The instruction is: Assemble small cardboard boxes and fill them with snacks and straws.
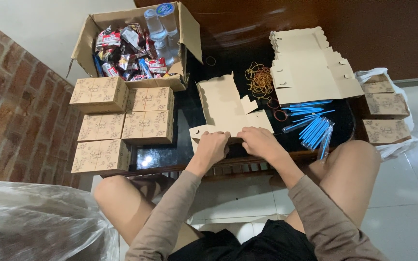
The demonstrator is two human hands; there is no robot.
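A flat, unfolded tan cardboard box blank lies on the dark glossy table in front of me. My left hand presses on its near left flap, fingers curled over the edge. My right hand grips the near right flap beside it. Both hands touch the blank at the table's front edge. A stack of more flat blanks lies at the back right.
Several folded patterned boxes are stacked at the left. An open carton with snack packets and water bottles stands at the back. Rubber bands and blue pens lie right of the blank. More boxes sit in a white bag. A clear plastic bag lies lower left.
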